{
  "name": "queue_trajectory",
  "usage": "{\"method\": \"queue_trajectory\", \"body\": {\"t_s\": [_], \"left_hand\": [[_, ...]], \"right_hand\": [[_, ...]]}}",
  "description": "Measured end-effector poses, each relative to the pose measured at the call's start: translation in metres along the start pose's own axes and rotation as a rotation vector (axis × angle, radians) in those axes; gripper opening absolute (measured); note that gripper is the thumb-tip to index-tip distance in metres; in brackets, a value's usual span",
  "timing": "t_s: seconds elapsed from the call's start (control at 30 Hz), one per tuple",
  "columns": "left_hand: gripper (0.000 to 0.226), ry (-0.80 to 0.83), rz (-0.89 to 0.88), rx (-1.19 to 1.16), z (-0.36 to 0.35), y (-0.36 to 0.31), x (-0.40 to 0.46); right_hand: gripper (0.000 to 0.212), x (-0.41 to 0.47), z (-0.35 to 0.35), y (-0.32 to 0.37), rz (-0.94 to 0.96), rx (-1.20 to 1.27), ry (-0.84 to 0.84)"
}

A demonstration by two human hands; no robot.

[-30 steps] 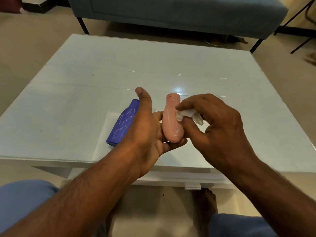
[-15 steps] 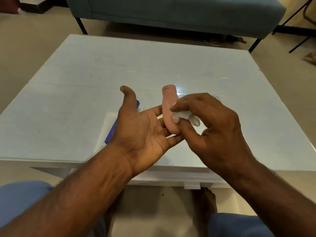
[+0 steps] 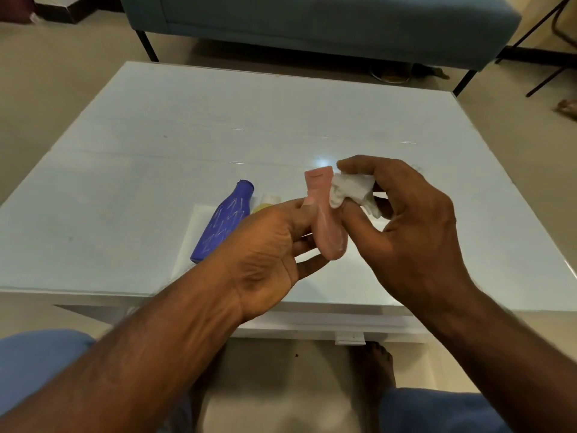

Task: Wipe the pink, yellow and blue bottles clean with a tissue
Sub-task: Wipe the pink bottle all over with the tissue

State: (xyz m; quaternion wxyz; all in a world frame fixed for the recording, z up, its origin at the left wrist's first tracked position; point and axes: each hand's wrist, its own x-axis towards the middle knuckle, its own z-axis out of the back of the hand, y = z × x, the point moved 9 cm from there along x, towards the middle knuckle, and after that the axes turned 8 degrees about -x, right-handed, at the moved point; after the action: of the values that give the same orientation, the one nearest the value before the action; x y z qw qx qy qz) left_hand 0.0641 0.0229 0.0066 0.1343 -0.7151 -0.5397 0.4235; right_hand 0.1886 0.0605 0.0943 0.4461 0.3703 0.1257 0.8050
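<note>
Wiping has moved up the pink bottle (image 3: 326, 214) toward its cap end. The left hand (image 3: 274, 254) now pinches the bottle, its thumb closed in, while the right hand (image 3: 402, 220) presses the crumpled tissue (image 3: 349, 190) against it. Blue bottle (image 3: 223, 223) and yellow bottle (image 3: 265, 204) lie waiting on the glass table (image 3: 125, 182).

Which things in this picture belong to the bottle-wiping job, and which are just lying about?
Part of the job:
pink bottle, held in the left hand
tissue, pinched in the right hand
blue bottle, lying on the table
yellow bottle, mostly hidden behind the left hand

Just lying about:
sofa
sandal under the sofa
</note>
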Motion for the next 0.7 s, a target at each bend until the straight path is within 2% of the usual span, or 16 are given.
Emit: {"method": "queue_trajectory", "body": {"t_s": [0.07, 0.27, 0.47, 0.63, 0.7], "left_hand": [[0.025, 0.0, -0.041, 0.024, 0.0, -0.005, 0.002], [0.044, 0.086, -0.125, 0.036, -0.007, -0.014, 0.001], [0.038, -0.025, -0.188, 0.019, 0.002, -0.019, 0.003], [0.037, -0.075, -0.211, -0.006, 0.008, -0.023, 0.002], [0.036, -0.088, -0.213, 0.011, 0.007, -0.023, 0.002]], "right_hand": [[0.032, -0.001, -0.001, -0.001, 0.0, 0.008, 0.009], [0.026, 0.001, 0.002, -0.001, -0.008, 0.016, 0.006], [0.023, 0.0, -0.002, 0.004, 0.055, -0.028, 0.057], [0.025, 0.002, 0.004, -0.012, -0.036, -0.055, 0.049], [0.025, -0.001, -0.001, -0.001, 0.029, -0.08, 0.079]]}}
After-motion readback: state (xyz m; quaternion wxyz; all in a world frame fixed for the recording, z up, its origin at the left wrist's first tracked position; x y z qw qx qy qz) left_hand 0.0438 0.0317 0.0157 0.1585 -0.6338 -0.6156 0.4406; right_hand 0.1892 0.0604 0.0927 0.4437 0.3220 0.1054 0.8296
